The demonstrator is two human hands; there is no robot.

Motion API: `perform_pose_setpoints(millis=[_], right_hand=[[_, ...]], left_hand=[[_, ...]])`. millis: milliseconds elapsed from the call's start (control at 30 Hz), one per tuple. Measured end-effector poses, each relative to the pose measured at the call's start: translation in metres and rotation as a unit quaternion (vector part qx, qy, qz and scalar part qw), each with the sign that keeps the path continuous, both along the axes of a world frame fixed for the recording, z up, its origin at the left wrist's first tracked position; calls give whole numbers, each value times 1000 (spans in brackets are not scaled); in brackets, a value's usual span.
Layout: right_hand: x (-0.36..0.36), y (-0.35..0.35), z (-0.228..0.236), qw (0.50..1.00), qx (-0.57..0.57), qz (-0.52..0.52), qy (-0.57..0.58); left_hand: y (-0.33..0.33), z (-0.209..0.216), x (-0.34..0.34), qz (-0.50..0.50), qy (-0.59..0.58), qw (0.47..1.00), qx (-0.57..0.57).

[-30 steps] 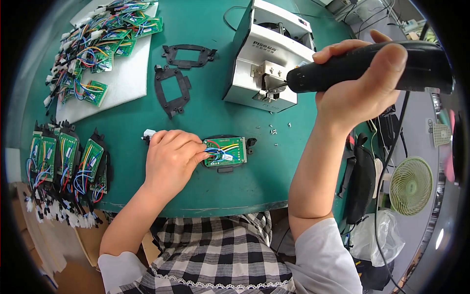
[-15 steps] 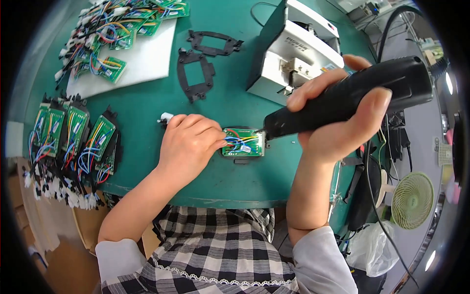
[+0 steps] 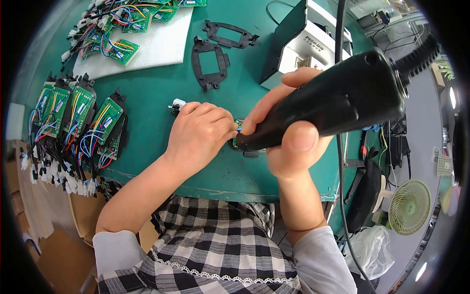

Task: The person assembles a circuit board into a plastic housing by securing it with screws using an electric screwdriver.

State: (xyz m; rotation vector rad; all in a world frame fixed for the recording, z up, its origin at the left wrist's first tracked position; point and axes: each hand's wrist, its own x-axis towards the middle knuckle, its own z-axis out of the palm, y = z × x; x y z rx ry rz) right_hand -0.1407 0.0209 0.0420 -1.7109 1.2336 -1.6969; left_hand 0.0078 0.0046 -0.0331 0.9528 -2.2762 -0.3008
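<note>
Head view, looking down at the green worktop (image 3: pixel 147 98). My right hand (image 3: pixel 293 142) is wrapped tight around a black powered screwdriver (image 3: pixel 338 98), tip down on the small green circuit board (image 3: pixel 239 139) that lies near the front edge of the worktop, just in front of me. My left hand (image 3: pixel 200 134) is curled over the left side of that board, fingers pinching it to steady it; most of the board is hidden under both hands, so I cannot tell which screw the tip sits on, nor how many are in.

Progress, judged from the layout: a row of boards in black frames with wire bundles (image 3: pixel 73 122) stands at my left, which I take to be finished units. On the white foam sheet (image 3: pixel 156 44) farther back lie bare boards with wires (image 3: pixel 117 29), apparently waiting. Two empty black frames (image 3: pixel 210 56) lie beyond my left hand. A grey-white machine (image 3: pixel 298 44) stands at back right. I judge the batch to be partway through.
</note>
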Motion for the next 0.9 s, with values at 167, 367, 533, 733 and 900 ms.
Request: perform_pose_setpoints(millis=[167,367,533,733,900], right_hand=[[1,4,0,1000,27,2,-14],[2,5,-3,999,34,17,-30],[1,5,-7,999,19,30,-25],[-9,5,-8,1000,-1,6,-3],[-64,-4,13,919,35,-80,-383]], left_hand=[[0,-1,-1,-2,11,1000,-1],[1,0,0,-3,9,1000,-6],[1,0,0,-14,10,1000,12],[-1,-7,4,-40,-17,997,64],[16,5,-2,-44,-82,996,1]])
